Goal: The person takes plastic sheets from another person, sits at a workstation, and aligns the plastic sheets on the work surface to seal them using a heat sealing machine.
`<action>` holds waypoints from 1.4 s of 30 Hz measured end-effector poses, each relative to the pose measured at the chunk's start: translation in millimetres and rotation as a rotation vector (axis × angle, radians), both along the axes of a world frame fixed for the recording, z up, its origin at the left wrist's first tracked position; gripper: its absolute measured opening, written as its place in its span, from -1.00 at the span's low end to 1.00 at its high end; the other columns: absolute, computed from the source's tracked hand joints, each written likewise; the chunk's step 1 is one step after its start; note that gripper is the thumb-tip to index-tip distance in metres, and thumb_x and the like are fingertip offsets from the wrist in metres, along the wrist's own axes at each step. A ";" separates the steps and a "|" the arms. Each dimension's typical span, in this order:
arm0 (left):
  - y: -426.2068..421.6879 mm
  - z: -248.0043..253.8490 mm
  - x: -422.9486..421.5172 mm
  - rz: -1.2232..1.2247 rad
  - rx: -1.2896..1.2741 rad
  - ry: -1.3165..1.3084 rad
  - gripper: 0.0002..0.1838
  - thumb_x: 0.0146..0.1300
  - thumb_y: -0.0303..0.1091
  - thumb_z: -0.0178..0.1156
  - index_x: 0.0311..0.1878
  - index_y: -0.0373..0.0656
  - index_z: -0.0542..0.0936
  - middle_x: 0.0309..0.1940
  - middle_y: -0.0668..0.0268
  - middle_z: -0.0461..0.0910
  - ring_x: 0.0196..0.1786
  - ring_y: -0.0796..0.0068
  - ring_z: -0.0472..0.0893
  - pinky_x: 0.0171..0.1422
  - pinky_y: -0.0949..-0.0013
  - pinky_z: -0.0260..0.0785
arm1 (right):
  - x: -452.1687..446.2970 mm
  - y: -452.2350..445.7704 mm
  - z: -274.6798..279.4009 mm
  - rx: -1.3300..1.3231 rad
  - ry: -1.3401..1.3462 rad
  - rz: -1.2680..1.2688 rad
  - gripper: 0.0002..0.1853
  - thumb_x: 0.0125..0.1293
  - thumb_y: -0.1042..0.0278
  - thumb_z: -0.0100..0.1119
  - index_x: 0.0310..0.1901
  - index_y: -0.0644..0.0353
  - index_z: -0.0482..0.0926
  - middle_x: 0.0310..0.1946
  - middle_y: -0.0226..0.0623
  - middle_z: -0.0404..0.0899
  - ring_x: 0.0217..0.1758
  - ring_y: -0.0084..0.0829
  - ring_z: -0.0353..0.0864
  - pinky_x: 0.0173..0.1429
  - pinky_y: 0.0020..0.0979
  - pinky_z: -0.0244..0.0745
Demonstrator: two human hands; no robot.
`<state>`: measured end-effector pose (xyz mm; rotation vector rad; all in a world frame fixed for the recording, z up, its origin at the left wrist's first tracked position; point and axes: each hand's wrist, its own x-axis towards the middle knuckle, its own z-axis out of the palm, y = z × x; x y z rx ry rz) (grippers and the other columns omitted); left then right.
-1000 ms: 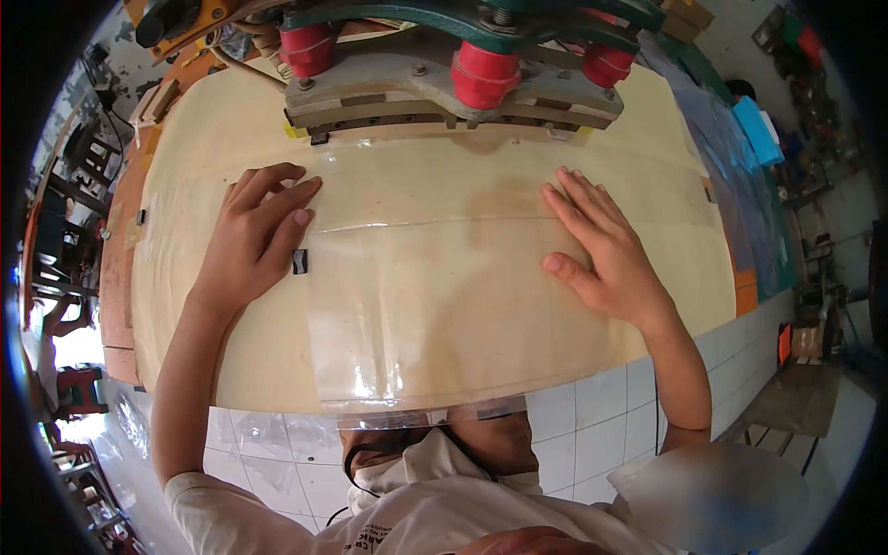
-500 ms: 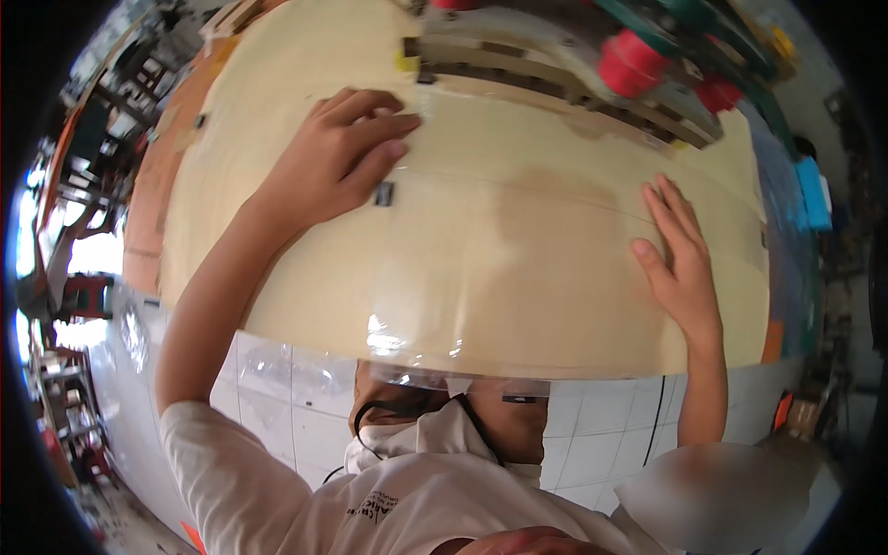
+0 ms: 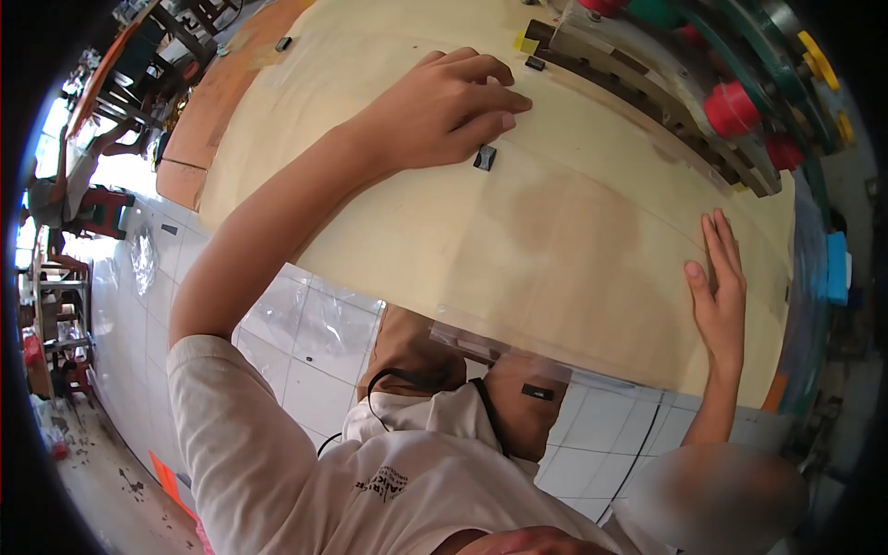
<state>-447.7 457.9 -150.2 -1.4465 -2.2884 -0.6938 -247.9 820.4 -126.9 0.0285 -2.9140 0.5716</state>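
A large cream-yellow sheet (image 3: 388,245) covers the worktable under both hands. My left hand (image 3: 453,109) rests on its upper middle, fingers slightly bent and thumb apart, with nothing visible in the grasp. Just below the thumb lies a small black-and-grey piece (image 3: 485,158). A smaller black piece (image 3: 535,64) sits beyond the fingertips, by the near end of a long dark slotted bar (image 3: 638,88). Toward the sheet's right side, my right hand (image 3: 720,296) lies flat, fingers stretched and thumb spread.
A green machine frame with red knobs (image 3: 731,108) and a yellow knob (image 3: 819,60) stands at the upper right. Brown board (image 3: 190,176) borders the sheet on the left, with another small dark piece (image 3: 283,43) on it. A blue box (image 3: 838,268) is at far right.
The view has turned, so sheet, bar and hands appear shifted to the right. Both hands keep nearly the same places on the sheet. Nothing is visibly picked up or released.
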 end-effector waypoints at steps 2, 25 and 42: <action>-0.5 -1.1 -0.4 0.000 0.007 0.004 -0.70 0.37 -0.27 0.15 0.08 -0.11 0.71 0.02 0.09 0.61 0.03 0.15 0.58 0.24 0.12 0.35 | -0.1 -0.4 -0.2 -0.011 -0.004 0.000 -0.40 0.44 0.11 0.16 0.44 0.16 0.37 0.52 -0.07 0.21 0.61 -0.07 0.11 0.62 -0.13 -0.03; -0.2 1.1 -0.1 0.000 -0.016 -0.020 -0.70 0.36 -0.27 0.17 0.08 -0.09 0.71 0.02 0.10 0.61 0.01 0.18 0.58 0.24 0.13 0.35 | 1.2 4.2 -2.0 0.156 -0.033 0.038 -0.25 0.52 -0.21 -0.13 0.52 0.18 0.20 0.56 0.00 0.08 0.63 -0.02 0.01 0.65 0.00 -0.22; 0.6 3.4 0.9 -0.009 -0.004 -0.027 -0.69 0.34 -0.29 0.19 0.10 -0.09 0.71 0.04 0.08 0.60 0.00 0.16 0.58 0.23 0.13 0.36 | 1.2 10.0 -4.0 0.193 -0.059 0.028 -0.22 0.49 -0.28 -0.14 0.54 0.10 0.17 0.58 -0.06 0.06 0.65 -0.04 -0.02 0.65 0.02 -0.24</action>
